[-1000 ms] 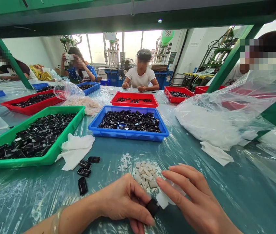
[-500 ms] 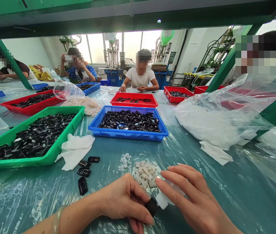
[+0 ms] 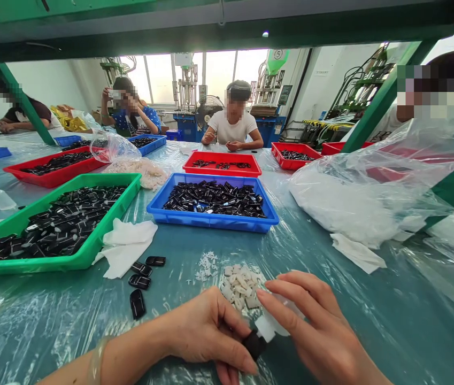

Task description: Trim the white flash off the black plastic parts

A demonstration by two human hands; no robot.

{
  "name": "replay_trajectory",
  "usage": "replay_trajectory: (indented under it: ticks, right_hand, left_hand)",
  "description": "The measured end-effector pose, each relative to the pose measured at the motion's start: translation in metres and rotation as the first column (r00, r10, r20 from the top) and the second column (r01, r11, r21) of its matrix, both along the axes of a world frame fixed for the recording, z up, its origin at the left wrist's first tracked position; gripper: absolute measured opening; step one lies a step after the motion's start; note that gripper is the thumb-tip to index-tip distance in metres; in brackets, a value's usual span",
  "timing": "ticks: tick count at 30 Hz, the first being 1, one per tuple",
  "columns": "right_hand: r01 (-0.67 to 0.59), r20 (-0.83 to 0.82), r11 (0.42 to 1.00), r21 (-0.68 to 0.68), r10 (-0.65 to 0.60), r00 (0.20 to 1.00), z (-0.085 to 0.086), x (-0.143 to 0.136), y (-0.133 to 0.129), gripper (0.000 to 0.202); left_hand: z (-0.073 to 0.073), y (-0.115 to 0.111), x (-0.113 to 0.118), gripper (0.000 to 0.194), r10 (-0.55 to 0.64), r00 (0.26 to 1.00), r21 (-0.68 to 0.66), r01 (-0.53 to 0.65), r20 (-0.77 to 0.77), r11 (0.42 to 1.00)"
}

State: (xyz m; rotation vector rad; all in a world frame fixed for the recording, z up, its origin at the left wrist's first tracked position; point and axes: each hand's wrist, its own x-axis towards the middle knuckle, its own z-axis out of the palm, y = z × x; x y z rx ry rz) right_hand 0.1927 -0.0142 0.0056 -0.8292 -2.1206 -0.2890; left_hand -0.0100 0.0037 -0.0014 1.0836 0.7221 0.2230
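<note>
My left hand (image 3: 214, 334) is closed around a small black plastic part (image 3: 255, 345), pinched between thumb and fingers. In my right hand (image 3: 318, 321) is a translucent squeeze bottle (image 3: 285, 312), tilted so that its white cap end meets the black part; the tip is hidden. Just beyond my hands lies a heap of off-white small plastic pieces (image 3: 240, 283). Beside it is a smaller pile of tiny white bits (image 3: 206, 264). Several loose black parts, one being a black part (image 3: 137, 303), rest on the table left of my left hand.
A green tray (image 3: 133, 195) and a blue tray (image 3: 210, 220), both with many black parts, stand ahead. White cloths (image 3: 120, 251) lie nearby. Clear bags (image 3: 355, 198) bulge at right. Green shelf posts (image 3: 387, 99) rise beside the table. Co-workers sit across, among red trays (image 3: 222, 156).
The black part and the bottle's cap end have shifted very slightly; both hands keep their hold. Across the table, a co-worker's hand has lifted a little. The whole view has moved slightly.
</note>
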Motion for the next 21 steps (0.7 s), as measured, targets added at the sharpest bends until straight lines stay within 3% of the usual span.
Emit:
replay_trajectory:
  ticks: [8, 15, 21]
  right_hand:
    - [-0.050, 0.001, 0.998, -0.045, 0.050, 0.999, -0.002, 0.003, -0.001, 0.031]
    - [-0.074, 0.136, 0.996, -0.056, 0.081, 0.987, 0.001, 0.012, 0.000, 0.030]
    - [-0.026, 0.124, 0.999, -0.033, 0.030, 0.992, -0.001, 0.010, 0.001, 0.030]
  left_hand:
    - [0.005, 0.000, -0.002, 0.034, 0.000, 1.000, 0.003, 0.000, 0.005, 1.000]
    - [0.010, 0.000, -0.003, 0.025, 0.017, 1.000, -0.008, -0.017, 0.023, 1.000]
    - [0.008, -0.002, -0.001, 0.028, 0.014, 1.000, -0.002, -0.014, 0.018, 1.000]
